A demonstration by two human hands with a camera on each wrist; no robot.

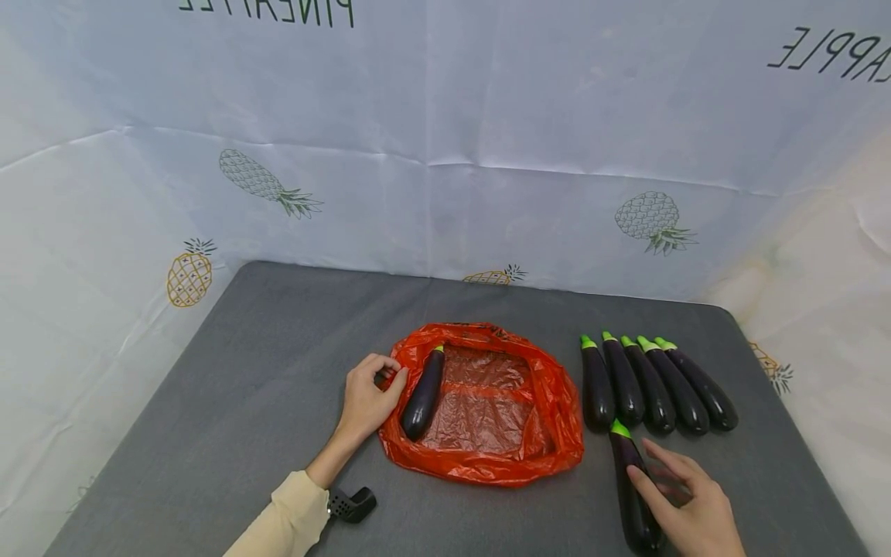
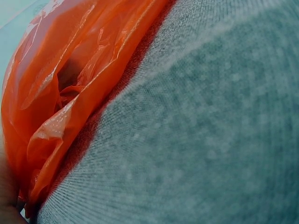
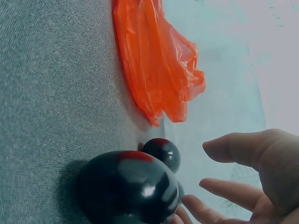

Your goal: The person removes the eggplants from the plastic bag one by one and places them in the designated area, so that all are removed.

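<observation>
A red plastic bag lies on the table with its mouth spread wide, and one eggplant rests inside along its left wall. At the bag's left rim, my left hand pinches the plastic between thumb and fingers. The left wrist view shows the bag close up, with only a sliver of that hand. My right hand hovers beside and over a separate eggplant, thumb and fingers spread apart. In the right wrist view, a gap shows between the thumb and this eggplant.
Several eggplants with green caps lie side by side right of the bag, behind the separate one. The grey table meets a pineapple-print cloth at its back edge. A black wrist device sits by the left sleeve.
</observation>
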